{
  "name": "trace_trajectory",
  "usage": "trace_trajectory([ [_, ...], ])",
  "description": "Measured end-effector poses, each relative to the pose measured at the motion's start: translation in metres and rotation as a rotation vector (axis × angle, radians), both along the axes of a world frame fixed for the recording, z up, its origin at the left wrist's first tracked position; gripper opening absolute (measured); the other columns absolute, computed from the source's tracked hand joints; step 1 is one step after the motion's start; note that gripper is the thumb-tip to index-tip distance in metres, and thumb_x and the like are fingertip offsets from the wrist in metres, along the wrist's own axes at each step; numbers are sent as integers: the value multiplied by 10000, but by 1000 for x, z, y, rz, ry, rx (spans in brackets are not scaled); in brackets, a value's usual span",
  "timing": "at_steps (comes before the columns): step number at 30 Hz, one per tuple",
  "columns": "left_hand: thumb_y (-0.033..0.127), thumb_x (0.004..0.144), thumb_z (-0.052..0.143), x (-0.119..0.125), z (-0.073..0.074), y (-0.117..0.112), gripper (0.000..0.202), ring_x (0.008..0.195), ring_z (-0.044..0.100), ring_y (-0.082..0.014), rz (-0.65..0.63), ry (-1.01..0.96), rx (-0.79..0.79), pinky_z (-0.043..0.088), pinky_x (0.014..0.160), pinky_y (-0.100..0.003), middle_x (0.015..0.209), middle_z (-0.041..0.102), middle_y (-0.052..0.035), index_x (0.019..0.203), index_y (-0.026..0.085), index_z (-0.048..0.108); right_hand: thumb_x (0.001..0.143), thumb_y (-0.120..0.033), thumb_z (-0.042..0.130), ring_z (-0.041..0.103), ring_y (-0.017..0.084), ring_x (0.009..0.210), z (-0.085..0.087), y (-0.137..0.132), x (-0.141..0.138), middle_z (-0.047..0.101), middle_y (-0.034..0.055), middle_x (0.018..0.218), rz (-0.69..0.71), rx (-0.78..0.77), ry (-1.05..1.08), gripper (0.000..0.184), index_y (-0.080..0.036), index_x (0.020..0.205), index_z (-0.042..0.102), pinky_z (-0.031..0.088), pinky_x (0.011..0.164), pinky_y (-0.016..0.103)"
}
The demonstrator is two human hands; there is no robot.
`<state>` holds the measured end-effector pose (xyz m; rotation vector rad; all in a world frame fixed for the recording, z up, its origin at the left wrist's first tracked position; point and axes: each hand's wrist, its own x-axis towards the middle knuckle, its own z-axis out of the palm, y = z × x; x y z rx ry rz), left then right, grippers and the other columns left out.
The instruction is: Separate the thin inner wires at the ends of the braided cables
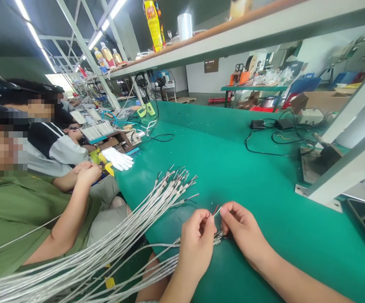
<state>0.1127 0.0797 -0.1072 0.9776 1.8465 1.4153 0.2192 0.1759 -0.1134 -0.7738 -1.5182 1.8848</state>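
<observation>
My left hand (199, 235) is closed in a pinch around the end of a cable, and thin red and white wires (215, 210) stick out past its thumb. Thumb and forefinger of my right hand (241, 223) pinch the tip of the white wire. Below and between my hands, more stripped cable ends (218, 239) lie on the green bench mat (264, 189). A large bundle of pale cables (131, 229) runs in from the lower left, its stripped ends (177, 183) fanned out on the mat ahead of my left hand.
A co-worker in a green shirt (37, 219) sits close at my left, beside a white glove (118, 159). Black adapters with cords (258, 124) lie at the back right. A metal post (343, 168) stands at right; a shelf (201, 44) crosses above.
</observation>
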Motion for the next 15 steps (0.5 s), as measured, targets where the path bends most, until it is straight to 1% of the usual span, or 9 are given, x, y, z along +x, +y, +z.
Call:
trace_trajectory([
  [3, 463, 944, 454, 0, 0, 0, 304, 608, 417, -60, 8, -55, 0, 322, 572, -187, 685, 477, 45, 838, 181, 492, 924, -518, 591, 431, 123, 557, 0, 2, 0, 488, -44, 578, -78, -103, 91, 339, -196, 836, 531, 339, 559, 252],
  [5, 471, 943, 452, -2, 0, 0, 307, 602, 409, -58, -4, -92, 1, 323, 575, -187, 686, 461, 48, 845, 182, 484, 927, -518, 585, 435, 126, 584, 2, 3, 0, 479, -45, 604, -89, -124, 119, 323, -198, 891, 558, 347, 580, 251],
  [7, 476, 939, 459, -3, -2, 1, 305, 606, 403, -59, -13, -102, 11, 325, 580, -188, 690, 447, 48, 861, 184, 491, 907, -511, 615, 447, 129, 615, 5, 3, -2, 522, -30, 663, -33, -68, 83, 317, -199, 961, 592, 355, 594, 249],
  [8, 477, 937, 463, -3, -3, 1, 304, 615, 405, -61, -16, -98, 19, 330, 586, -190, 698, 447, 45, 864, 184, 498, 885, -508, 643, 455, 132, 631, 7, 3, -2, 551, -18, 704, 6, -24, 60, 320, -199, 961, 606, 362, 600, 249],
  [11, 484, 926, 473, -1, -9, 2, 315, 658, 446, -84, 4, -51, 27, 351, 601, -204, 720, 489, 22, 853, 184, 538, 837, -513, 680, 493, 156, 679, 9, 2, 0, 590, 9, 781, 94, 98, 16, 315, -203, 829, 626, 409, 627, 263],
  [12, 492, 915, 487, 1, -12, 1, 322, 680, 472, -99, 32, -37, 18, 363, 602, -212, 728, 518, 7, 842, 186, 557, 836, -526, 668, 510, 169, 686, 7, 1, 2, 586, 12, 764, 101, 124, 6, 320, -212, 791, 626, 429, 635, 272],
  [13, 503, 902, 505, 2, -13, 0, 332, 708, 502, -119, 60, -34, 7, 376, 599, -222, 743, 553, -13, 825, 187, 573, 851, -540, 639, 526, 180, 691, 3, -1, 4, 581, 16, 746, 101, 139, -16, 316, -229, 795, 642, 450, 646, 282],
  [14, 520, 873, 546, 3, -15, -1, 337, 742, 534, -143, 113, -59, -4, 396, 596, -232, 772, 586, -34, 814, 191, 593, 820, -566, 654, 542, 188, 670, -3, -2, 4, 591, 25, 746, 76, 140, -38, 317, -252, 782, 652, 465, 612, 288],
  [15, 524, 851, 582, 3, -15, -2, 325, 785, 561, -161, 139, -107, -3, 426, 607, -242, 826, 617, -50, 822, 201, 612, 780, -599, 674, 564, 204, 660, -11, -3, 2, 597, 38, 735, 76, 125, -65, 327, -273, 752, 657, 481, 596, 303],
])
